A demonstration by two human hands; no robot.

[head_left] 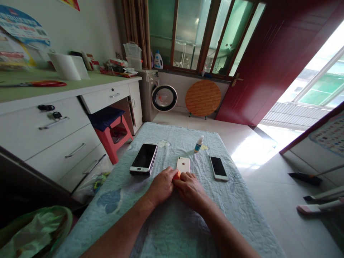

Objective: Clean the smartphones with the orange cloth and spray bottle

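Observation:
My left hand [163, 184] and my right hand [189, 186] meet at the middle of the cloth-covered table, both closed around a small orange thing [177, 175]. Most of it is hidden by my fingers, so its kind cannot be made out. Just beyond my fingertips a white smartphone [183, 164] lies back side up, its lower end covered by my hands. To the left is a stack of phones, a white-framed smartphone [144, 157] on top with its dark screen up. On the right another white smartphone [218, 167] lies screen up. Behind stands a small spray bottle [199, 144].
A pale blue quilted cloth [129, 215] covers the table. A white desk [56, 143] and a red stool [114, 136] stand at the left, with a green waste basket [68, 218] lower down. Farther back are a washing machine [148, 96] with its door open and a round wooden tabletop [203, 97].

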